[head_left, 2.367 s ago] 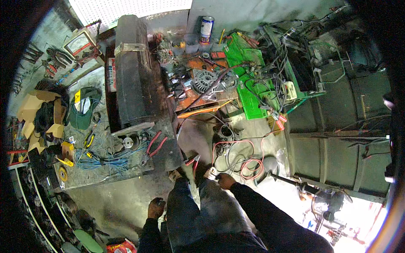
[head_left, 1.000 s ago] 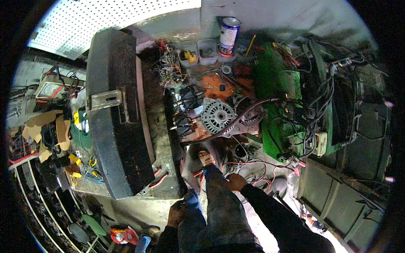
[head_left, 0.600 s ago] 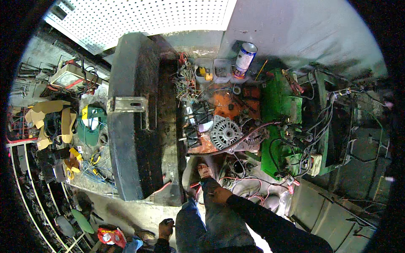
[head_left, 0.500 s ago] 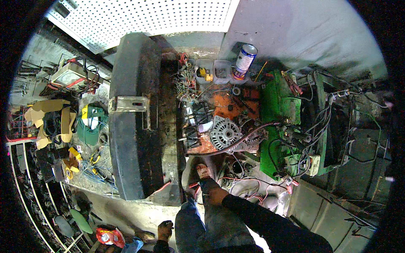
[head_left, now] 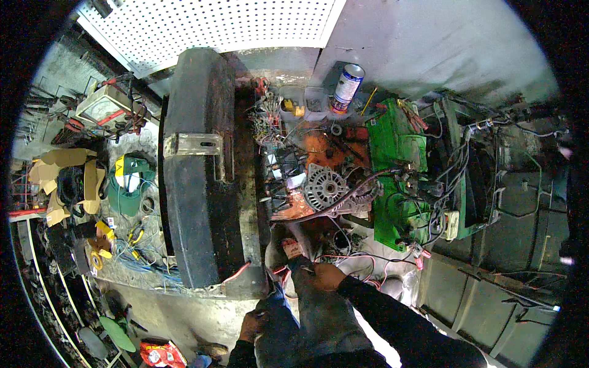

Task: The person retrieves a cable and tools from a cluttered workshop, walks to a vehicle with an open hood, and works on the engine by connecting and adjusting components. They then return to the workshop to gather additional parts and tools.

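My right hand (head_left: 328,277) rests against the lower part of my dark trouser leg (head_left: 304,279), just above my foot (head_left: 292,248). Its fingers are mostly hidden, so their grip does not show. Beside my other thigh, my left hand (head_left: 251,324) has curled fingers; whatever may be in them cannot be made out. Ahead of my foot, an alternator (head_left: 328,187) with a round slotted metal housing lies on an orange-red surface (head_left: 319,146), apart from both hands. A dark hose (head_left: 316,214) runs along its near side.
A long black metal beam (head_left: 199,214) stands left of the alternator. To the right are a green metal box (head_left: 392,147) and tangled cables (head_left: 451,178). Clear plastic bins (head_left: 292,98) and a can (head_left: 348,86) stand behind. Red wires (head_left: 368,264) trail near my right hand.
My left hand has come up and to the right, close against my thigh. My right hand has shifted slightly up and right, still at the trouser leg. The view has moved slightly.
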Tool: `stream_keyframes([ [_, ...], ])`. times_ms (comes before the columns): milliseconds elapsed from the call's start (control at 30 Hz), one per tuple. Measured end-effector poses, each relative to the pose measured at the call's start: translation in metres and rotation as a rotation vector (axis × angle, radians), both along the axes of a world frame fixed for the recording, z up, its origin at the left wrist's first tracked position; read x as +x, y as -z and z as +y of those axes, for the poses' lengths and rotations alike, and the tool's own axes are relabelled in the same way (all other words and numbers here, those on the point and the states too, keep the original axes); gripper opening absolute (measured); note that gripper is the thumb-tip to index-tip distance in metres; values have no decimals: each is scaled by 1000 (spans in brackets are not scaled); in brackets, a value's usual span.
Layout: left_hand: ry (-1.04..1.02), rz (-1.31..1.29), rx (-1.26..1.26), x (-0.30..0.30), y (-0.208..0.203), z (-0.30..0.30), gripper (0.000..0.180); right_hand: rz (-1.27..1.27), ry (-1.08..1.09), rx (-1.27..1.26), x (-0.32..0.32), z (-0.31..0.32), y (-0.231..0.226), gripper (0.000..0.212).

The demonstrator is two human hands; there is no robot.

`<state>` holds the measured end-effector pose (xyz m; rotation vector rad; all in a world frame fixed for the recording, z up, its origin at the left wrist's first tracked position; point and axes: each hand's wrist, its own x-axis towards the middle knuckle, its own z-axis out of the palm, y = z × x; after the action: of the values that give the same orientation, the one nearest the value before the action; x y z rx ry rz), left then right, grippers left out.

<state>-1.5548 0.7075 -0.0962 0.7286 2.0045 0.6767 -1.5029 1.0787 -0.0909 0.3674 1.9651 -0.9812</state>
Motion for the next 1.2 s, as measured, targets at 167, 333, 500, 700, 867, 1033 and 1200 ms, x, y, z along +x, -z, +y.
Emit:
stream_keyframes([
  [167,-450,-775,-51,-48,-60,93,42,412,340,-145,-26,-18,-53,38],
  [333,-747,-608,271,-99,-77,208,48,716,377,-247,-90,-5,-59,33],
  [500,-622,-159,236,-140,-36,272,44,547,387,-325,-130,69,-53,38],
  [700,-894,80,164,-196,9,299,38,404,600,-205,-165,186,-50,36],
  [867,-780,276,58,-232,71,274,50,671,608,128,-188,248,-27,37],
  [1033,-378,772,-308,-235,164,206,73,650,439,298,-205,268,-8,32],
  [1200,-318,643,-431,-193,222,150,74,585,380,241,-224,274,4,30],
])
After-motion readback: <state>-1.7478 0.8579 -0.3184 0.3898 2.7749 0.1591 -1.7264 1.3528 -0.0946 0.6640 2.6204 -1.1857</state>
